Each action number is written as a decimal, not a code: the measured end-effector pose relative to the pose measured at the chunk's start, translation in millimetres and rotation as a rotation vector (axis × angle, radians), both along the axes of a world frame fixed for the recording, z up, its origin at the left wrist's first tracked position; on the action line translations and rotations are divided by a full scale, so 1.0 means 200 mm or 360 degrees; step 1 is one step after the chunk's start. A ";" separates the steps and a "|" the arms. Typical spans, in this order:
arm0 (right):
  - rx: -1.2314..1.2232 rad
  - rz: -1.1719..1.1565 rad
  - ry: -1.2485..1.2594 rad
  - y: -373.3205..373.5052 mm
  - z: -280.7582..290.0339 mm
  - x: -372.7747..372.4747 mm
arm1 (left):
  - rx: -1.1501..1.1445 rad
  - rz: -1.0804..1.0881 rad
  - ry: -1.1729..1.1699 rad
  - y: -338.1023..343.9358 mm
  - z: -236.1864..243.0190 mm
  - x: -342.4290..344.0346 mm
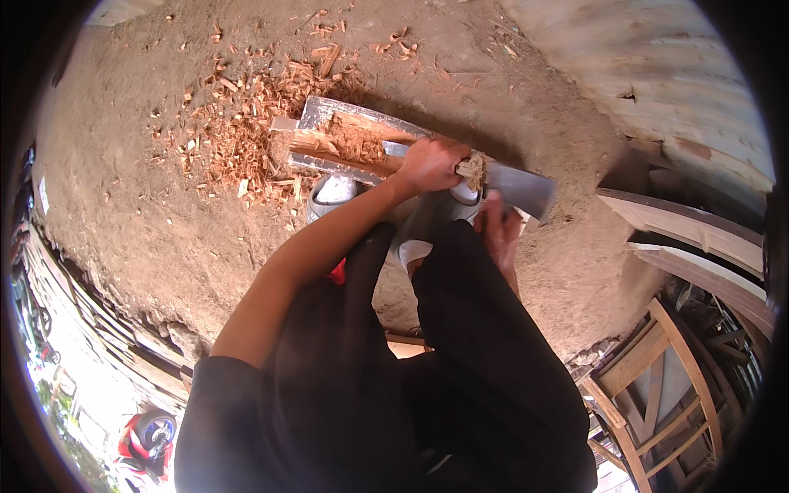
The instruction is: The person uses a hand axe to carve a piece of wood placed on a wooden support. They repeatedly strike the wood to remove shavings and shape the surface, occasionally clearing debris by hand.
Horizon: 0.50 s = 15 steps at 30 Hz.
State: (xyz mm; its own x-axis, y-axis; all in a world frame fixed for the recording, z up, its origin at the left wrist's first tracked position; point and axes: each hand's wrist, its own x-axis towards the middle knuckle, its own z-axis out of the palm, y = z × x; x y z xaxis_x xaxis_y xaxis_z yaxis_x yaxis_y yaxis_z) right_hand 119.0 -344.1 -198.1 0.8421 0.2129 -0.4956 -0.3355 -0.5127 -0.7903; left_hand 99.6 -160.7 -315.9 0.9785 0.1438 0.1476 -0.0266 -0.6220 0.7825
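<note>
My left hand (431,164) is closed round a chisel. The chisel's frayed wooden handle end (474,171) sticks out on the right and its metal blade (394,149) on the left. It lies over a piece of wood (316,146) heaped with reddish shavings (359,140), beside a worn grey-painted board (362,110). Just right of the handle end is a broad, flat grey metal blade (523,191), smeared by motion. Below that blade, my blurred right hand (499,228) seems wrapped round its handle, which I cannot see clearly.
Wood chips (263,107) litter the dirt floor (164,214) to the left. My shoes (329,197) are close against the wood. Panels (690,222) and a wooden frame (657,386) lean at the right, near a corrugated wall (657,66). A red motorcycle (144,444) stands outside, lower left.
</note>
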 end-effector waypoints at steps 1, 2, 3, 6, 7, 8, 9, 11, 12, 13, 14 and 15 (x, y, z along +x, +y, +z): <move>-0.0088 0.0226 0.0044 0.02 -0.01 0.01 | 0.0008 -0.0011 0.0035 0.01 0.01 -0.02; -0.0060 0.0170 0.0082 0.01 0.01 0.04 | 0.0016 -0.0021 0.0070 0.02 0.01 -0.03; -0.0033 0.0114 0.0119 -0.01 0.06 0.08 | 0.0012 -0.0004 0.0009 0.04 0.02 -0.01; 0.0095 -0.0178 0.0080 0.00 0.07 0.01 | -0.0013 0.0034 -0.0046 0.04 0.01 -0.04; 0.0145 -0.0294 0.0004 0.02 0.07 0.01 | -0.0014 0.0045 -0.0031 0.03 0.02 -0.03; 0.0050 -0.0090 0.0000 0.00 0.03 -0.01 | -0.0016 0.0056 -0.0016 0.02 0.03 -0.01; -0.0007 -0.0040 0.0029 -0.03 0.01 0.01 | -0.0038 0.0036 -0.0019 0.01 0.03 -0.01; -0.0090 0.0069 0.0122 -0.03 -0.02 0.04 | -0.0048 0.0004 0.0011 0.03 0.06 -0.03; -0.0059 0.0145 0.0163 -0.07 0.01 0.09 | -0.0037 0.0013 0.0010 0.05 0.07 -0.01; 0.0062 0.0006 0.0128 -0.06 0.02 0.08 | -0.0033 0.0022 0.0024 0.05 0.06 0.00; 0.0181 -0.0134 0.0092 -0.05 0.03 0.06 | -0.0029 0.0031 0.0038 0.04 0.05 -0.01; 0.0299 -0.0276 0.0056 -0.04 0.03 0.05 | -0.0030 0.0037 0.0054 0.04 0.04 -0.05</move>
